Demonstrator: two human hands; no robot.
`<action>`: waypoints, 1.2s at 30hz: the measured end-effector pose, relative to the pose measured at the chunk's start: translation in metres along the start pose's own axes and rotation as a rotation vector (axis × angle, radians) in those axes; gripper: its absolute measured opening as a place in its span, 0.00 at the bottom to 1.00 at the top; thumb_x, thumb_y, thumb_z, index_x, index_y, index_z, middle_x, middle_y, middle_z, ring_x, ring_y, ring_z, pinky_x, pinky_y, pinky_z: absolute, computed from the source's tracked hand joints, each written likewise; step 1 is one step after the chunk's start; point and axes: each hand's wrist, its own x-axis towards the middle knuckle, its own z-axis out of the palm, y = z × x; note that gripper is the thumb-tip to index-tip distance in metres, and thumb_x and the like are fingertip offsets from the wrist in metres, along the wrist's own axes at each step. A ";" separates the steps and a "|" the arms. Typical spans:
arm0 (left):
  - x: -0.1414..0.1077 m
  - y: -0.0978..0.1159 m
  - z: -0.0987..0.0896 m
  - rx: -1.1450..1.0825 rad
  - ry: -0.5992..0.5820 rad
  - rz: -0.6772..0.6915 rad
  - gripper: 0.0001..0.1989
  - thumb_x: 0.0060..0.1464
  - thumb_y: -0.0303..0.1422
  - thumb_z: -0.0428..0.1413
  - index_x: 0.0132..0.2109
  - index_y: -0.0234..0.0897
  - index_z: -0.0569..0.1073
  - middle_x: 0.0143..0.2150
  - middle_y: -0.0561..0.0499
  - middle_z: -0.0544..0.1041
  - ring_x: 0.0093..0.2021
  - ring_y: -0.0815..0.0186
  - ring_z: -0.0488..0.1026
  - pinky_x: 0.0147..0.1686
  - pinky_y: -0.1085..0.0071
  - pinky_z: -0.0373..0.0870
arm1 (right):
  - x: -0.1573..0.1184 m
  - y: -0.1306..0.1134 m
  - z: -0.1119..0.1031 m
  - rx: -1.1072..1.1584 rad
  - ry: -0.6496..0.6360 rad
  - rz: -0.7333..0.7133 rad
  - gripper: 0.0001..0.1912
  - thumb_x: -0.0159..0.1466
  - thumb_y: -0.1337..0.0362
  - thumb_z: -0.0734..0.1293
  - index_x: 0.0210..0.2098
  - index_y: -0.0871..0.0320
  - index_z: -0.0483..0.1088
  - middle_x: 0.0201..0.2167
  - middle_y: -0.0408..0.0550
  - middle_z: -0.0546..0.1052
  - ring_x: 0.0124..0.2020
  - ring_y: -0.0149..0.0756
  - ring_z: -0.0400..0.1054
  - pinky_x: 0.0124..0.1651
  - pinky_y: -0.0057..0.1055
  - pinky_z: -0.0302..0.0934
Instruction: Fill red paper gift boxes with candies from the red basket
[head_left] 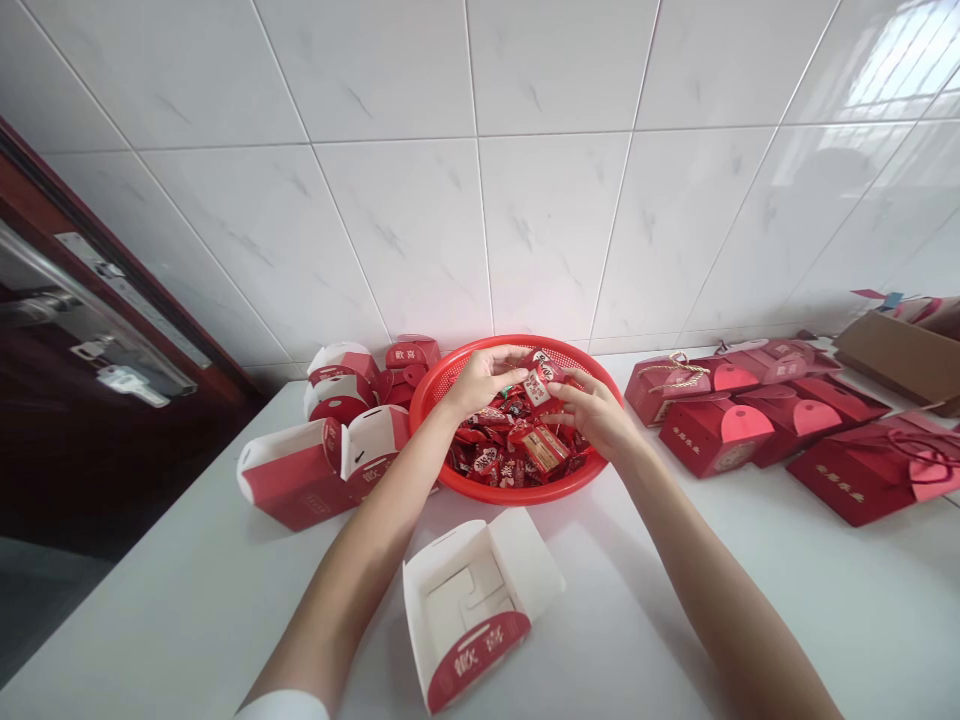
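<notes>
A red plastic basket point(465, 489) full of red wrapped candies point(491, 460) stands against the wall. Above the candies, my left hand point(484, 382) is closed, its thumb and fingers at the left edge of a red-and-white wrapped candy point(538, 385). From the other side my right hand point(594, 410) pinches the same candy, and a second wrapper shows just behind it. Some fingertips are hidden by the wrappers. In front of the basket, an open red-and-white gift box point(480, 640) lies with its flaps spread and its white inside showing.
Open gift boxes point(300, 478) stand left of the basket, with a closed red box point(411, 352) behind. Several closed red boxes point(712, 430) line the right side, beside a brown cardboard box point(896, 350). A tiled wall point(555, 220) bounds the white table point(187, 580); a door point(75, 380) is at left.
</notes>
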 end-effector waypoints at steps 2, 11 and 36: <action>0.000 0.000 0.001 0.003 -0.006 0.012 0.22 0.43 0.39 0.71 0.45 0.34 0.82 0.47 0.44 0.84 0.48 0.55 0.79 0.54 0.57 0.73 | -0.001 0.000 0.000 -0.007 -0.040 0.006 0.21 0.49 0.61 0.82 0.40 0.55 0.76 0.38 0.42 0.75 0.39 0.36 0.76 0.43 0.36 0.77; -0.001 0.003 0.005 0.005 0.033 -0.015 0.21 0.41 0.40 0.71 0.43 0.35 0.82 0.47 0.44 0.84 0.46 0.56 0.79 0.51 0.59 0.74 | 0.000 0.003 0.000 0.005 0.061 -0.046 0.22 0.46 0.64 0.82 0.39 0.56 0.78 0.37 0.43 0.76 0.35 0.34 0.75 0.33 0.29 0.77; 0.008 -0.011 -0.020 0.464 0.519 -0.470 0.08 0.53 0.36 0.57 0.29 0.39 0.76 0.35 0.49 0.80 0.44 0.55 0.76 0.41 0.65 0.67 | 0.002 0.002 0.000 0.060 0.181 -0.090 0.24 0.43 0.63 0.80 0.38 0.56 0.74 0.36 0.43 0.76 0.35 0.35 0.73 0.30 0.29 0.74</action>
